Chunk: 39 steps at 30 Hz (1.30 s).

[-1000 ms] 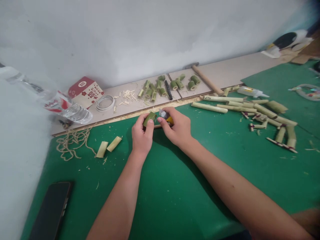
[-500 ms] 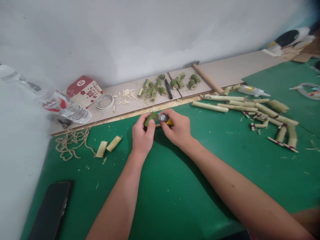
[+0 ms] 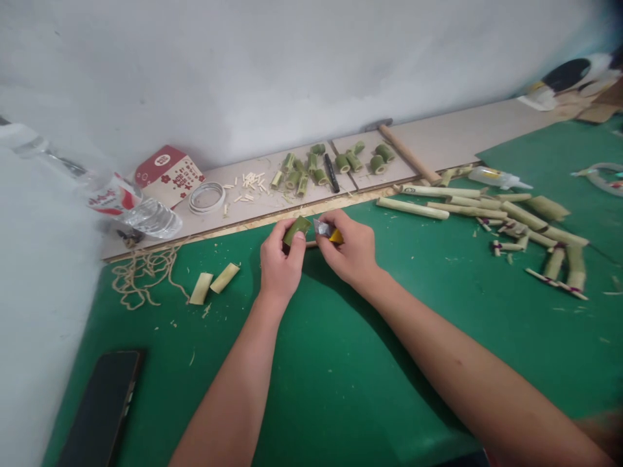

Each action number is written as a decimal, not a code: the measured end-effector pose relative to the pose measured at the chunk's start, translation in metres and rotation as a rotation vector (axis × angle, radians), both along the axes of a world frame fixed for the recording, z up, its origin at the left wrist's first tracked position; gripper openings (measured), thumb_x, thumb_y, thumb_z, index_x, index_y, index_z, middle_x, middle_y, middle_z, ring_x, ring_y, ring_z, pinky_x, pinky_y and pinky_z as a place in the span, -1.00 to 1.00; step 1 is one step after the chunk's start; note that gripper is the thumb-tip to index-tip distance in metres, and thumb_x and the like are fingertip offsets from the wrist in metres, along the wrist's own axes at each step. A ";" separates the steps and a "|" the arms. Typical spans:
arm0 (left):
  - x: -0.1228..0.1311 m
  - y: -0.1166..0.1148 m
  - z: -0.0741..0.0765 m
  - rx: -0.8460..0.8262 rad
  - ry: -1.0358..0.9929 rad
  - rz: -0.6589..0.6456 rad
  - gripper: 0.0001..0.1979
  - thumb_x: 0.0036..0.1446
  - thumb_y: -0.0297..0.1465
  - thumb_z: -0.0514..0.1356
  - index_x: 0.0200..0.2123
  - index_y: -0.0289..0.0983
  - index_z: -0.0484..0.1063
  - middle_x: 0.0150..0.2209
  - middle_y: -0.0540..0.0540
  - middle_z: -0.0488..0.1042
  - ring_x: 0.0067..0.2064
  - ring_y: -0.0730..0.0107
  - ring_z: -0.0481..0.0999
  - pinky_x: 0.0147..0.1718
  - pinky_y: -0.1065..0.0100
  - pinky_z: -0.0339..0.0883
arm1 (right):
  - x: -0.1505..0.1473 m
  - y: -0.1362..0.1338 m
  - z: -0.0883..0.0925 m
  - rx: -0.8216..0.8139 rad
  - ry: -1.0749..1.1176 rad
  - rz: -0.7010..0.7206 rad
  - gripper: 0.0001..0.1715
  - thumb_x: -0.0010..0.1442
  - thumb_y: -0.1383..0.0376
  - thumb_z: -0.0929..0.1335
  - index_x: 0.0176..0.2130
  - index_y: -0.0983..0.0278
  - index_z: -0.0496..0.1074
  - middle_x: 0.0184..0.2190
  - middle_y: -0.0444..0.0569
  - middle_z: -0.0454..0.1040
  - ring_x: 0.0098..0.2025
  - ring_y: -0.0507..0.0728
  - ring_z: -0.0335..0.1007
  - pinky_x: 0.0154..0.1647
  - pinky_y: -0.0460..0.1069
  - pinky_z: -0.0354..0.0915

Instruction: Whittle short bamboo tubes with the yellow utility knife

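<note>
My left hand (image 3: 282, 264) is closed around a green piece of bamboo (image 3: 296, 231), thumb and fingers pinching its sides. Just right of it, my right hand (image 3: 351, 250) grips a utility knife (image 3: 327, 230) with a yellow part on its body; the grey blade end points left toward the bamboo. A small gap shows between the blade and the piece. Beneath the hands, part of a thin pale stick (image 3: 311, 244) shows. Two split bamboo pieces (image 3: 201, 288) lie on the green mat (image 3: 331, 389) left of my left hand.
Short bamboo sections (image 3: 302, 175), a black marker (image 3: 331, 173) and a hammer (image 3: 409, 154) lie along the back ledge. Tape (image 3: 207, 197), a water bottle (image 3: 136, 207) and twine (image 3: 146, 275) are left. A phone (image 3: 102, 405) lies front left. Bamboo sticks (image 3: 413, 208) and a glue bottle (image 3: 496, 177) sit right.
The knife blade has drawn slightly away from the bamboo, which is a little more tilted in my left hand. The whole view has shifted slightly.
</note>
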State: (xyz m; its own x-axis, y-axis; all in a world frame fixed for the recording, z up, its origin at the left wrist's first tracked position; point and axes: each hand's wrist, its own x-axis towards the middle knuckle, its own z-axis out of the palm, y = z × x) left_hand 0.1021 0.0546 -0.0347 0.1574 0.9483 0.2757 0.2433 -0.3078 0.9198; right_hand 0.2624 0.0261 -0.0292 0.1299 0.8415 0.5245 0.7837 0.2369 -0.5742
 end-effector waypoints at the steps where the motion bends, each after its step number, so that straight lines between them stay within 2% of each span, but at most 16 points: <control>1: 0.000 0.000 -0.001 0.002 0.003 0.005 -0.80 0.39 -0.29 0.20 -0.01 -0.22 0.54 -0.12 -0.12 0.65 -0.09 0.20 0.63 -0.13 0.31 0.48 | 0.000 0.000 0.000 -0.004 -0.001 0.005 -0.79 0.27 0.25 0.34 -0.11 0.18 0.52 -0.30 -0.03 0.66 -0.36 0.14 0.50 -0.28 -0.01 0.30; 7: 0.002 0.000 -0.005 -0.014 -0.059 0.006 -0.72 0.38 -0.31 0.21 0.11 -0.21 0.47 -0.04 -0.15 0.65 -0.05 0.21 0.66 -0.11 0.32 0.52 | 0.000 0.000 -0.001 -0.018 -0.020 0.021 -0.78 0.26 0.26 0.35 -0.10 0.17 0.53 -0.28 -0.03 0.68 -0.34 0.16 0.53 -0.26 0.00 0.32; 29: 0.002 0.002 -0.008 -0.016 -0.117 -0.006 -0.71 0.38 -0.33 0.23 0.13 -0.21 0.46 -0.07 -0.14 0.65 0.00 0.18 0.67 -0.05 0.28 0.54 | -0.001 0.000 0.000 -0.052 -0.084 0.098 -0.74 0.27 0.32 0.34 -0.05 0.18 0.52 -0.25 -0.04 0.69 -0.24 0.17 0.61 -0.24 -0.01 0.29; 35: 0.003 0.002 -0.009 -0.003 -0.138 0.004 -0.71 0.37 -0.32 0.25 0.11 -0.21 0.48 -0.03 -0.14 0.65 0.00 0.18 0.68 -0.09 0.29 0.55 | -0.003 0.000 0.000 -0.085 -0.059 0.053 -0.71 0.28 0.23 0.38 0.01 0.17 0.43 -0.27 -0.08 0.64 -0.36 0.15 0.51 -0.33 -0.01 0.19; 39: 0.003 0.004 -0.011 -0.028 -0.189 0.024 -0.72 0.38 -0.26 0.25 0.10 -0.21 0.48 -0.08 -0.14 0.65 -0.13 0.24 0.67 -0.20 0.33 0.54 | -0.003 0.001 -0.001 -0.067 -0.039 0.022 -0.81 0.33 0.19 0.37 -0.06 0.15 0.36 -0.37 -0.13 0.57 -0.43 0.14 0.41 -0.37 0.00 0.12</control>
